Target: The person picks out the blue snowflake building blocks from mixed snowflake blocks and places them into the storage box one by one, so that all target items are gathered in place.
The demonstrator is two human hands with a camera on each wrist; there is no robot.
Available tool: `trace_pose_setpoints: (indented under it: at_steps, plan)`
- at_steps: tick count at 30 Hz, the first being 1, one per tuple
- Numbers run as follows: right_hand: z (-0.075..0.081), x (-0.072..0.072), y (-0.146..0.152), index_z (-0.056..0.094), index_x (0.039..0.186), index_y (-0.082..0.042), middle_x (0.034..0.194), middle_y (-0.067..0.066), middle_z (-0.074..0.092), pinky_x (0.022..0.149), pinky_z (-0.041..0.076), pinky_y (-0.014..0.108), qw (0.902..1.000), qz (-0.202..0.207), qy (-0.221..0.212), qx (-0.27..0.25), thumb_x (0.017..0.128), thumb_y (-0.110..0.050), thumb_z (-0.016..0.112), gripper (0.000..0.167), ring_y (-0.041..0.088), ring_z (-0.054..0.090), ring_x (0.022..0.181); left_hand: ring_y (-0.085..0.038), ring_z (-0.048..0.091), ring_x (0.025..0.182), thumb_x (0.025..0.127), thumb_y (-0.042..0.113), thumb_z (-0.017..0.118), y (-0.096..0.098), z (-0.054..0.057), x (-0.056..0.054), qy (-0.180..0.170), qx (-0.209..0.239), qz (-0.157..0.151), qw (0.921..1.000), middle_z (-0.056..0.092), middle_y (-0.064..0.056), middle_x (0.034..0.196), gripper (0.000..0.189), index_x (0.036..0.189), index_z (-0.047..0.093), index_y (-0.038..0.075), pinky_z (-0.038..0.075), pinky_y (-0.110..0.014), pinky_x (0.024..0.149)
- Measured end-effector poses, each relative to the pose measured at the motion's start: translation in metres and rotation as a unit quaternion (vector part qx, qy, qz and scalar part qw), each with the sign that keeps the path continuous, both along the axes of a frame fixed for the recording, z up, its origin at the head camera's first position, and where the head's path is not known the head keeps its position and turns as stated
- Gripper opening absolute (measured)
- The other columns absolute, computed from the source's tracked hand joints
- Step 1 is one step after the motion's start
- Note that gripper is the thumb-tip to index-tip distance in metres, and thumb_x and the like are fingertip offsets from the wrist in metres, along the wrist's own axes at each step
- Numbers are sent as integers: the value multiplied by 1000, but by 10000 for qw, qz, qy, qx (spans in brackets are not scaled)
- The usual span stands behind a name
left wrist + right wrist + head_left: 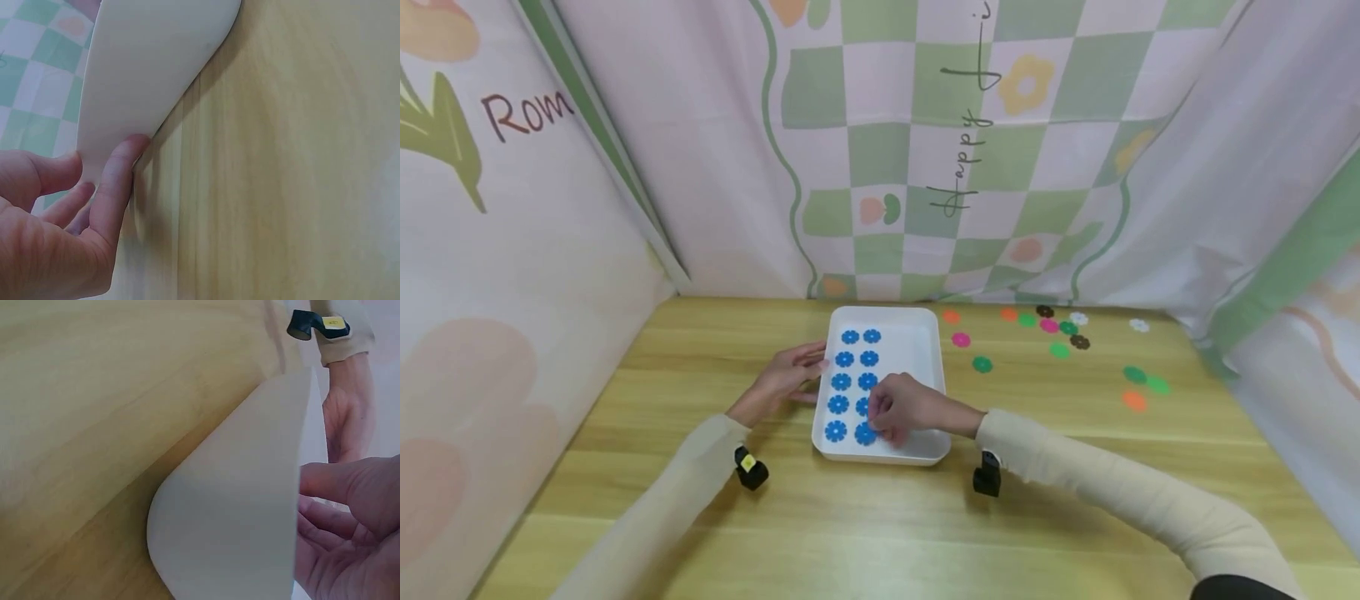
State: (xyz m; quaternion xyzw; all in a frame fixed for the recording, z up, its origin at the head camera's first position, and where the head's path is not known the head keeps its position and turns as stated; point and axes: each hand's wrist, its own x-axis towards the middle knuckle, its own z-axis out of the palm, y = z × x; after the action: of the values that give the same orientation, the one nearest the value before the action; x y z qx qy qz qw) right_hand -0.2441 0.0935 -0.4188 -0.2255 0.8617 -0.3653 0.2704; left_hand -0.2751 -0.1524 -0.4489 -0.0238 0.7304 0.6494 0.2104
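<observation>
A white tray (917,333) lies on the table with two columns of blue flower-shaped discs (841,382) along its left half. Against the tray's left wall rests my left hand (782,375), its extended fingers touching the rim and outer side. In the left wrist view, one fingertip (134,145) presses low on that wall. Over the tray's near half, my right hand (904,404) has curled fingers pinching at the edge of the nearest blue disc (864,434) in the right column. Its lower fingers are blurred, and the tray wall (231,506) hides the fingertips in the right wrist view.
Loose flower-shaped discs lie on the table right of the tray: dark green (982,364), magenta (961,339), orange (1135,401), brown (1079,342) and white (1138,325) among them. A patterned curtain (880,150) hangs behind the wooden table (820,533).
</observation>
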Motion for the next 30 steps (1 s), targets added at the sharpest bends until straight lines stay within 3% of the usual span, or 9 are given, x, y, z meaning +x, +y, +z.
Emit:
trace_pose_setpoints:
  at_steps: [6, 12, 20, 24, 28, 30]
  plan:
    - [7, -4, 7, 72, 93, -8, 84, 3, 71, 53, 62, 28, 9979, 4, 630, 175, 99, -6, 72, 6, 17, 66, 67, -41, 56, 137, 110, 15, 55, 2, 1, 1, 59, -110, 1, 9999, 45, -20, 161, 55, 162, 38, 10, 66, -43, 91]
    - [15, -19, 26, 73, 102, -1, 85, 6, 73, 57, 63, 28, 9940, -185, 1064, -144, 102, -8, 67, 9, 17, 68, 71, -43, 58, 135, 110, 15, 53, 3, 6, 5, 411, -624, -56, 9972, 47, -23, 159, 54, 161, 38, 7, 67, -43, 88]
    - [30, -38, 74, 69, 111, 6, 90, 19, 74, 62, 66, 40, 9870, -707, 1317, -587, 108, -14, 59, 23, 25, 69, 72, -42, 56, 136, 113, 21, 50, 1, 12, 1, 452, -895, -295, 9945, 46, -27, 157, 55, 163, 33, 7, 65, -43, 96]
    - [38, -51, 98, 67, 115, 8, 95, 27, 71, 64, 67, 40, 9800, -955, 1509, -881, 109, -12, 55, 24, 30, 70, 75, -44, 52, 140, 112, 20, 50, -8, 21, -2, 884, -985, -355, 9906, 42, -28, 160, 60, 165, 27, 4, 60, -48, 103]
    - [46, -63, 116, 65, 125, 6, 104, 25, 72, 71, 67, 38, 9616, -1139, 2284, -1007, 109, -13, 58, 27, 36, 71, 86, -45, 45, 146, 111, 22, 52, -16, 33, -7, 1572, -979, -289, 9823, 37, -27, 164, 68, 167, 17, 6, 53, -56, 112]
    - [50, -66, 123, 63, 133, 1, 113, 23, 73, 83, 67, 43, 9507, -1274, 2654, -976, 108, -17, 59, 31, 38, 71, 98, -45, 41, 149, 111, 27, 53, -19, 39, -11, 1879, -1070, -311, 9759, 35, -26, 165, 73, 168, 12, 9, 47, -58, 117]
